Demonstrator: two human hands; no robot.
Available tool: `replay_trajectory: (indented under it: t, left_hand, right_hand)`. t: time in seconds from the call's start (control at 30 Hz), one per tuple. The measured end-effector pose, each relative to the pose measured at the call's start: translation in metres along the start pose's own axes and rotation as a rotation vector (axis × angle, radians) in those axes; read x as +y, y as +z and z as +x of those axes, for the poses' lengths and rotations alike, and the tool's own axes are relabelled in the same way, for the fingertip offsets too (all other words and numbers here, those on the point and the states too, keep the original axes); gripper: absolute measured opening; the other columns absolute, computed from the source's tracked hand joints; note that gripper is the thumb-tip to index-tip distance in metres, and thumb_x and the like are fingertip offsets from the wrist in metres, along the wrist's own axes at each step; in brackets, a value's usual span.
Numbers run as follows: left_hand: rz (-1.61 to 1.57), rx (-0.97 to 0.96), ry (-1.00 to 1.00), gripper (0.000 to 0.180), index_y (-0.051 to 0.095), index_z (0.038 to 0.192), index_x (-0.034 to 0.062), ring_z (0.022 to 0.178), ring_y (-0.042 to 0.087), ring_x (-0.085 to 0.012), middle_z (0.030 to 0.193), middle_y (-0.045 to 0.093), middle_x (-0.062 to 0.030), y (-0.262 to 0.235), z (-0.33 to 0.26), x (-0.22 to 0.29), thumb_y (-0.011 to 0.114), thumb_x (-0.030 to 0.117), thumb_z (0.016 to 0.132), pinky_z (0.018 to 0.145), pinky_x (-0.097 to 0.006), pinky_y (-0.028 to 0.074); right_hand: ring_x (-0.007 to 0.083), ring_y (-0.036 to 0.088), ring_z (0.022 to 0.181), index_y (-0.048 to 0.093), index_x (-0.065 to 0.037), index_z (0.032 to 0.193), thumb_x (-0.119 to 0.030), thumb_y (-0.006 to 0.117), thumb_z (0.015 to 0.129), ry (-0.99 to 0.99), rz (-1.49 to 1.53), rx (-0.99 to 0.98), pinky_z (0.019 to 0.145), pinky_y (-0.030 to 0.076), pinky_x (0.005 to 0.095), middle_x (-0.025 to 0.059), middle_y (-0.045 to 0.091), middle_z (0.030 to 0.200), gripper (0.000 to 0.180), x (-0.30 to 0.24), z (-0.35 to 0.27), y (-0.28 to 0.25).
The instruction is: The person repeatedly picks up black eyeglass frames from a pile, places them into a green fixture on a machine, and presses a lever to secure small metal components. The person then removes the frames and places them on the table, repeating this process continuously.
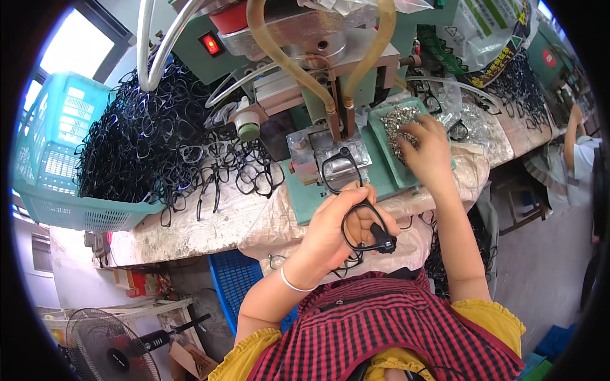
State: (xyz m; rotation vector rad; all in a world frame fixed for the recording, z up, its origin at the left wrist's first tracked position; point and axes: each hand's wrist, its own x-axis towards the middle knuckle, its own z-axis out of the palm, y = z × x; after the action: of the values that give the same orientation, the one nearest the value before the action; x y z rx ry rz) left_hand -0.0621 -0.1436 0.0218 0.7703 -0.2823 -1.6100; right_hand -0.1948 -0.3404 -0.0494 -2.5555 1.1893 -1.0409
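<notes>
My left hand (340, 225) grips a black eyeglass frame (348, 190) in front of my body; one lens rim reaches up toward the metal fixture (330, 149) of the green press machine (318, 57). My right hand (427, 149) rests, fingers down, in a green tray (380, 141) of small silvery metal parts (399, 124); whether it holds any I cannot tell. A thin bracelet circles my left wrist.
A big heap of black eyeglass frames (146, 140) spills from a tipped turquoise basket (57, 159) at left. More frames (527, 82) and plastic bags lie at far right. Another person (581, 155) sits at right. A fan (108, 349) and blue crate (235, 279) stand below the bench.
</notes>
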Motion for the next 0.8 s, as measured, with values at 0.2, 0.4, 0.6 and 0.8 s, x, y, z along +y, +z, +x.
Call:
replay_trajectory:
  t: [0.2, 0.4, 0.6, 0.8]
  left_hand:
    - [-0.013, 0.0, -0.01, 0.021, 0.051, 0.101, 0.0075, 0.072, 0.072, -0.0276, 0.085, 0.07, -0.0294, -0.003, 0.0, 0.001, 0.045, 0.027, 0.101, 0.061, -0.031, 0.059]
    - [0.101, -0.038, 0.076, 0.026, 0.05, 0.105, 0.0057, 0.072, 0.069, -0.0253, 0.086, 0.07, -0.0271, -0.025, -0.006, -0.011, 0.042, 0.03, 0.106, 0.056, -0.027, 0.053]
    - [0.782, 0.819, 1.101, 0.037, 0.046, 0.121, -0.0005, 0.113, 0.059, -0.0246, 0.131, 0.055, -0.0228, -0.12, -0.003, -0.015, 0.067, 0.013, 0.094, 0.089, -0.033, 0.052]
    - [1.741, 1.189, 1.058, 0.093, 0.032, 0.149, 0.0006, 0.144, 0.028, -0.0379, 0.156, 0.03, -0.0198, -0.144, 0.033, 0.077, 0.082, 0.018, 0.074, 0.119, -0.051, 0.018]
  right_hand:
    - [0.0361, 0.054, 0.122, 0.074, -0.011, 0.087, -0.013, 0.076, 0.075, -0.01, 0.101, 0.12, 0.1, 0.045, 0.044, 0.0159, 0.063, 0.119, 0.012, 0.025, -0.012, 0.016]
    - [0.0375, 0.056, 0.117, 0.061, -0.003, 0.094, -0.008, 0.065, 0.08, -0.318, 0.018, -0.032, 0.092, 0.048, 0.0458, 0.0167, 0.06, 0.123, 0.015, 0.019, 0.01, 0.028]
    - [0.0185, 0.061, 0.079, 0.063, 0.0, 0.098, -0.006, 0.062, 0.092, 0.143, 0.466, 0.069, 0.077, 0.049, 0.0301, 0.0092, 0.065, 0.087, 0.009, 0.034, -0.007, 0.021]
    - [0.0081, 0.057, 0.077, 0.064, -0.002, 0.104, -0.003, 0.065, 0.091, 0.201, 0.677, 0.039, 0.073, 0.047, 0.0233, 0.0005, 0.063, 0.085, 0.014, 0.009, 0.004, 0.035]
